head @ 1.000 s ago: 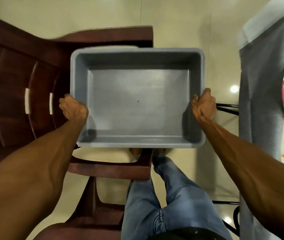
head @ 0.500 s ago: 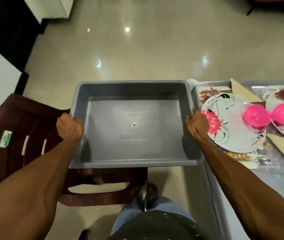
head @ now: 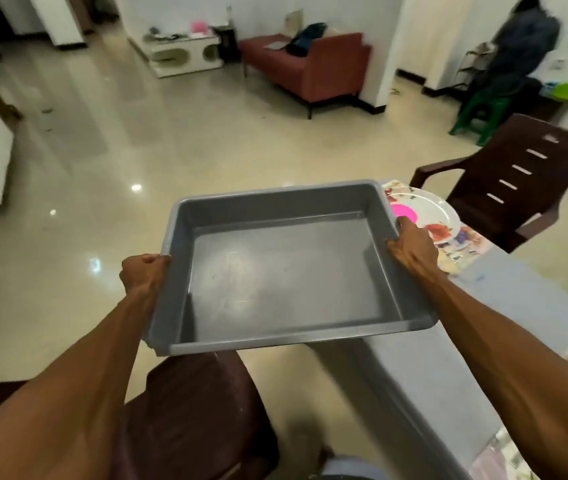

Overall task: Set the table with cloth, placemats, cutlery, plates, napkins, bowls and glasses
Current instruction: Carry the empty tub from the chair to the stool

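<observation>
Both hands carry 1 grey rectangular plastic tub [head: 286, 268], held up off every surface with nothing inside it. Left hand [head: 144, 275] fisted round the left rim; right hand [head: 414, 249] wrapped over the right rim. Tub tilts slightly down to the left. At right, table under a grey cloth [head: 504, 299]; at its far corner a patterned placemat [head: 466, 242] bears 1 white floral plate [head: 431, 211] with a pink bowl [head: 404, 213], partly hidden behind the tub. Dark brown plastic chair [head: 518, 178] stands just beyond that corner. Another brown chair [head: 192, 417] sits below the tub. Glossy beige tile floor [head: 171, 147] around.
</observation>
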